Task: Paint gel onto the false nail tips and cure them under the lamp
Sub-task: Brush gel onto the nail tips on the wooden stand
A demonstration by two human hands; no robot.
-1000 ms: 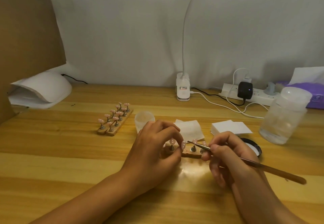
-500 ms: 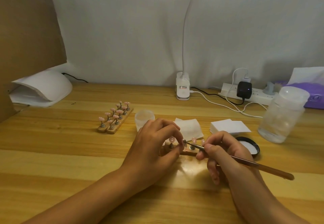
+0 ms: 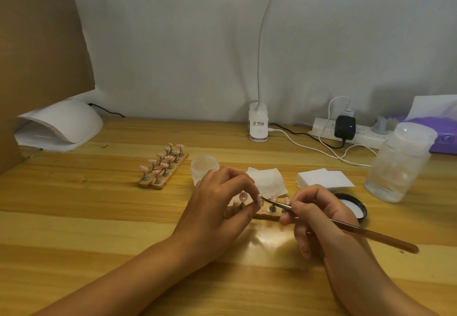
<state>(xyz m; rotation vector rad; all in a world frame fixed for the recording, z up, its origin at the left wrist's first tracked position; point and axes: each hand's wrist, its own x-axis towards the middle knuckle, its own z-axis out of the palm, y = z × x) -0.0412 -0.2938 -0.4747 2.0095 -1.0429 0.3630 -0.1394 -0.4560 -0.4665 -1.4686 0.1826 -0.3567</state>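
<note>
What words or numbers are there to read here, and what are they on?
No text here is clear enough to read.
Sticker on the white lamp base: red and dark print, too blurred to read.
Round mark on the purple box: too small to read.

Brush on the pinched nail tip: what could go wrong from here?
1. The left hand pinches the nail tip just where the brush appears to meet it, so gel may smear onto that hand.
2. The right hand works close to the neighbouring tips on the wooden strip; a slip could smudge or topple them.
3. The curing lamp sits far left, so carrying wet tips there risks bumps.
</note>
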